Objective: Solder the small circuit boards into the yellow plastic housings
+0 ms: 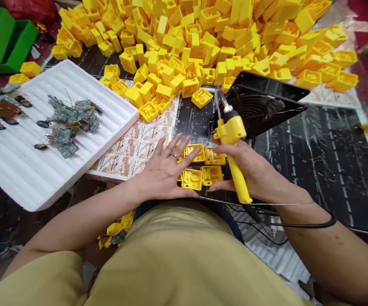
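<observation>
My left hand (164, 168) lies flat with its fingers spread, pressing against a small group of yellow plastic housings (203, 165) on the black mat. A ring shows on one finger. My right hand (254, 170) is wrapped round the handle of a yellow soldering iron (233, 144), whose metal tip points up and away from me. The same hand's fingers touch the right side of the housings. The iron's black cord (298, 223) runs off under my right forearm.
A big heap of yellow housings (203, 38) fills the back. A black fan (260, 104) sits behind the iron. A white foam tray (21, 170) at left carries small wired circuit boards (70, 121). Green bins (8, 40) stand far left.
</observation>
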The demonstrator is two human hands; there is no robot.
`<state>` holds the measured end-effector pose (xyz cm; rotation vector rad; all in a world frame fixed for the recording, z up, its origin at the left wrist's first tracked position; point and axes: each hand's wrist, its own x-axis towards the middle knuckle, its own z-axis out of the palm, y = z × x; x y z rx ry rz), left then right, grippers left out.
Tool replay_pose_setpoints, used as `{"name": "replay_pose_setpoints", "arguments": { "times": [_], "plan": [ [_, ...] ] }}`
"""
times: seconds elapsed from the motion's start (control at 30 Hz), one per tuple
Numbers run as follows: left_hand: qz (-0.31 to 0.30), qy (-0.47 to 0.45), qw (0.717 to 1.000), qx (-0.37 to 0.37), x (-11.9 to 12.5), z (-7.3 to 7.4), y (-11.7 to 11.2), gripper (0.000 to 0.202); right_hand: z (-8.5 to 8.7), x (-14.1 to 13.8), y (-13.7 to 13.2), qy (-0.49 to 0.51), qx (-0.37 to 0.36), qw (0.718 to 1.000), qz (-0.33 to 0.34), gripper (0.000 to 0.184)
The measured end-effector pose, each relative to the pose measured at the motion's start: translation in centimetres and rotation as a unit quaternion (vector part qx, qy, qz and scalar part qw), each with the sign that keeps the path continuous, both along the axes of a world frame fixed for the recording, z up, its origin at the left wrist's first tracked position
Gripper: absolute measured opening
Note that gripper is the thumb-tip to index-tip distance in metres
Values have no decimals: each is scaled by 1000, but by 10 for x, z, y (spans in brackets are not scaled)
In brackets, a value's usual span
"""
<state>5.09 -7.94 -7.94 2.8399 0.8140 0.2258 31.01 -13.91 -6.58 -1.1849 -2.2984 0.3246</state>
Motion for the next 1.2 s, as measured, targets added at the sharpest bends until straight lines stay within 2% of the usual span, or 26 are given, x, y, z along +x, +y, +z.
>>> {"name": "replay_pose_setpoints", "arguments": {
  "times": [0.07,0.13,0.27,0.33,0.37,0.4,0.43,0.47,0.5,0.57,0.6,0.63,0.67,0.7,0.77,0.9,0.97,1.03,1.07,1.1,1.17,1.2],
  "plan": [
    [-1,3,1000,16,8,-7,4,108,-5,2,-2,-8,-2,1000,15,70],
    [-23,19,1000,2,13,-7,16,105,-11,1,0,-9,-6,1000,17,70],
    [-49,51,997,-19,15,7,29,102,-16,-6,-2,-22,-17,999,-35,77],
    [-34,24,999,-17,14,17,24,94,-14,-11,-12,-28,-7,997,-77,82],
    [-25,-21,999,-25,15,22,19,89,-11,-14,-18,-13,21,995,-99,75],
    [-7,-75,996,-57,16,28,14,77,-8,-17,-26,11,60,990,-126,65],
    [9,-119,984,-132,19,34,7,62,-5,-21,-33,14,80,985,-154,59],
    [19,-156,956,-249,24,40,0,50,-1,-25,-41,10,89,979,-186,59],
    [24,-183,907,-378,30,45,-10,43,3,-29,-49,7,104,973,-208,67],
    [27,-217,779,-588,45,55,-31,38,13,-36,-65,-24,119,954,-274,74],
    [31,-234,725,-647,52,59,-42,38,17,-38,-73,-46,119,944,-303,72],
    [39,-251,691,-676,60,63,-53,36,21,-40,-80,-64,114,935,-329,69],
    [51,-265,676,-686,68,66,-63,32,24,-40,-87,-68,108,929,-348,65],
    [66,-269,674,-685,74,69,-73,26,26,-40,-94,-49,101,928,-355,63],
    [99,-278,690,-661,87,76,-88,14,20,-41,-105,34,91,933,-345,61],
    [153,-370,738,-544,107,92,-105,8,-19,-50,-130,178,59,938,-291,57],
    [165,-414,739,-505,112,98,-110,10,-39,-48,-156,203,44,946,-249,41],
    [179,-426,736,-495,114,100,-113,7,-47,-30,-193,225,48,957,-179,16],
    [191,-416,737,-498,114,99,-116,7,-44,-13,-212,241,54,954,-171,6],
    [203,-395,740,-505,113,99,-119,10,-36,8,-231,262,70,945,-183,9],
    [223,-337,748,-527,113,97,-129,21,-9,63,-262,314,117,905,-261,11],
    [225,-317,749,-536,112,97,-135,26,9,94,-272,337,149,877,-308,12]
  ]
}}
